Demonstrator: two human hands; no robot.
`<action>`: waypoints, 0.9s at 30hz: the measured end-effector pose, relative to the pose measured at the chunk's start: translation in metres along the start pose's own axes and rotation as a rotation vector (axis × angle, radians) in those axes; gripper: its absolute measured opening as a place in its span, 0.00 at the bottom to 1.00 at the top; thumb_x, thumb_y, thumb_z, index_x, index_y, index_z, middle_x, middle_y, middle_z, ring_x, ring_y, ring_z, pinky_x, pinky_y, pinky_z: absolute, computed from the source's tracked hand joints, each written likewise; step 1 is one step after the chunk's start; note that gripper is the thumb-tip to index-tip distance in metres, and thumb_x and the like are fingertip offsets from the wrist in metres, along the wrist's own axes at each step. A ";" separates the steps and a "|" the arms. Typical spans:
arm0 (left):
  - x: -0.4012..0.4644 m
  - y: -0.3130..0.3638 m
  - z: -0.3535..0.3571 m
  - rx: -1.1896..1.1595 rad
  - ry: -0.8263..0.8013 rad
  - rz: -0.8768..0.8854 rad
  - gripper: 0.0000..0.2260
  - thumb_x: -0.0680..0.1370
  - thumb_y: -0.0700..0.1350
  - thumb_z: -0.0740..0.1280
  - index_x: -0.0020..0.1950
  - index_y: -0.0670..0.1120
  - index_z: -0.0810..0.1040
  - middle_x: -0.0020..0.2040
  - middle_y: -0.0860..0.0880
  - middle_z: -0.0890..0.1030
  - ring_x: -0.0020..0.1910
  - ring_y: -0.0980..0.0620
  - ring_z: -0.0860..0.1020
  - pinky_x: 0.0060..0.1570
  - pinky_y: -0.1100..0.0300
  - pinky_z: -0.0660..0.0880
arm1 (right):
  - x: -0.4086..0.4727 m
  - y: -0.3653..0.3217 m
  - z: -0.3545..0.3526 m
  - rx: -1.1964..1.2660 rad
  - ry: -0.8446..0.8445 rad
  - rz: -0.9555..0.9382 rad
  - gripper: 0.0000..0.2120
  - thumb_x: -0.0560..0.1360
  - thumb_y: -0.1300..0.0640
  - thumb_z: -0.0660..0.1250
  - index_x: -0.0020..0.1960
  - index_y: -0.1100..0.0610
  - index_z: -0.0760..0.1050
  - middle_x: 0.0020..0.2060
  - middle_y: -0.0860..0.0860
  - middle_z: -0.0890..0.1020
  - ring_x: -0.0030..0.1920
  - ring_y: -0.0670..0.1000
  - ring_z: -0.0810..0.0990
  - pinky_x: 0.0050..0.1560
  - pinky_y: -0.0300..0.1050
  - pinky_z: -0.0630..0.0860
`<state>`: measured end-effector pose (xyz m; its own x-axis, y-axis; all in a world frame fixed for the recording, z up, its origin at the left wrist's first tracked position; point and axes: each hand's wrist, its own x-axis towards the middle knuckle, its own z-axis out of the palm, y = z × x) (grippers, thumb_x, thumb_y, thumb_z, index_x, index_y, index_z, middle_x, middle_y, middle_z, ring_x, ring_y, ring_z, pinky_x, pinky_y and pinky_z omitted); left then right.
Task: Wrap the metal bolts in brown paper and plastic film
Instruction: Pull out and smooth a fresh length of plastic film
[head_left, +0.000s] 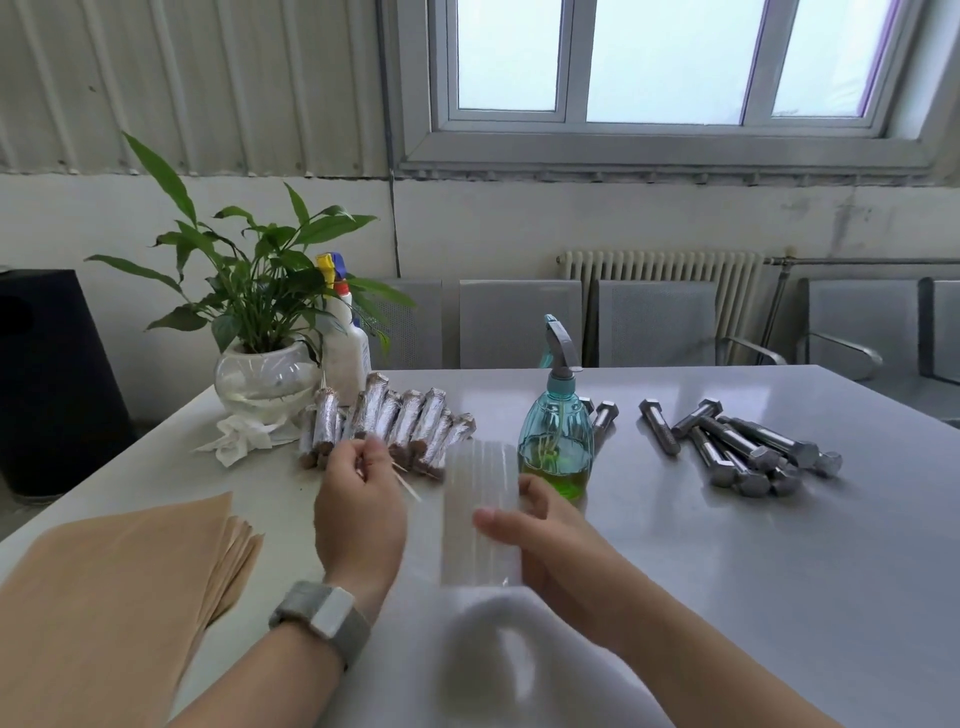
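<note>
Several bare metal bolts (737, 441) lie heaped on the right of the grey table. A row of bolts wrapped in paper and shiny film (389, 423) lies at the back left. A stack of brown paper sheets (119, 582) sits at the near left. Clear plastic film (480, 514) stretches over the table centre. My left hand (361, 509), a watch on its wrist, curls near the wrapped bolts and pinches thin wooden sticks (408, 480). My right hand (540, 535) holds the film's right edge, thumb on top.
A teal spray bottle (556, 441) with green liquid stands just beyond my right hand. A potted plant in a glass bowl (265, 374), a white bottle (345, 343) and crumpled tissue (241, 439) fill the back left corner. Grey chairs (654, 322) stand past the far edge.
</note>
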<state>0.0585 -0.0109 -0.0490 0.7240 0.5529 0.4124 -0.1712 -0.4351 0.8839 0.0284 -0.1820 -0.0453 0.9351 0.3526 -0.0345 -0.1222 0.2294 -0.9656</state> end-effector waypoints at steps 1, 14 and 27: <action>0.007 -0.002 -0.005 -0.105 -0.013 -0.073 0.13 0.83 0.49 0.59 0.39 0.48 0.71 0.32 0.50 0.73 0.32 0.46 0.69 0.34 0.56 0.64 | 0.000 -0.003 -0.004 0.037 0.034 -0.013 0.34 0.62 0.57 0.78 0.64 0.60 0.70 0.46 0.56 0.85 0.47 0.55 0.85 0.47 0.52 0.83; 0.026 -0.023 -0.059 -0.462 -0.387 -0.312 0.13 0.81 0.47 0.65 0.42 0.40 0.76 0.22 0.49 0.63 0.15 0.55 0.57 0.19 0.69 0.54 | -0.003 -0.022 -0.041 0.175 0.053 0.171 0.31 0.73 0.42 0.67 0.65 0.64 0.74 0.48 0.62 0.79 0.43 0.61 0.81 0.49 0.54 0.78; 0.034 -0.025 -0.068 -0.311 -0.435 -0.229 0.15 0.83 0.43 0.61 0.37 0.40 0.70 0.20 0.49 0.61 0.15 0.53 0.56 0.19 0.70 0.54 | -0.022 -0.036 -0.067 -0.061 0.104 0.177 0.24 0.66 0.43 0.77 0.54 0.58 0.84 0.51 0.60 0.84 0.44 0.58 0.83 0.45 0.50 0.78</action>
<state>0.0421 0.0669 -0.0425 0.9625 0.2364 0.1330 -0.1189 -0.0731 0.9902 0.0346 -0.2590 -0.0273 0.9308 0.2858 -0.2280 -0.2697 0.1157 -0.9560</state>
